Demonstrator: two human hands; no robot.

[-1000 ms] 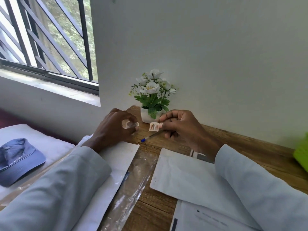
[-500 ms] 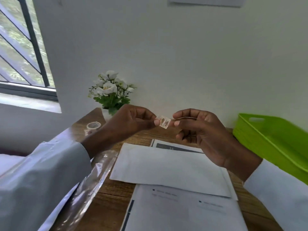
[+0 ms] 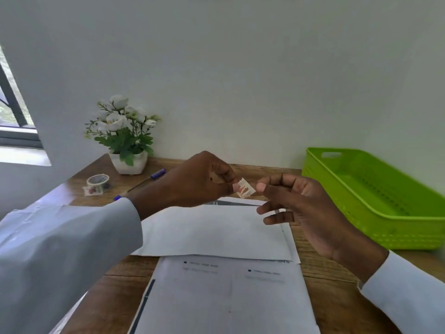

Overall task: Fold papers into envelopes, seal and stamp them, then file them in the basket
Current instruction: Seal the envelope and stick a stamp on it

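Observation:
My left hand (image 3: pixel 199 179) pinches a small postage stamp (image 3: pixel 245 189) between thumb and fingertip, held above the far edge of a white envelope (image 3: pixel 216 232) lying flat on the wooden desk. My right hand (image 3: pixel 303 210) hovers just right of the stamp with its fingers loosely spread. Its thumb tip is very near the stamp's edge, and I cannot tell if it touches. Printed paper sheets (image 3: pixel 228 297) lie under and in front of the envelope. The green plastic basket (image 3: pixel 375 201) stands at the right.
A roll of tape (image 3: pixel 97 180) and a small strip of stamps (image 3: pixel 92 190) lie at the desk's far left. A blue pen (image 3: pixel 144 183) lies beside them. A white pot of artificial flowers (image 3: pixel 127 162) stands against the wall.
My view swung right from the window to the basket. The stamp went from my right hand's pinch to both hands, and now my left hand holds it while my right fingers have loosened.

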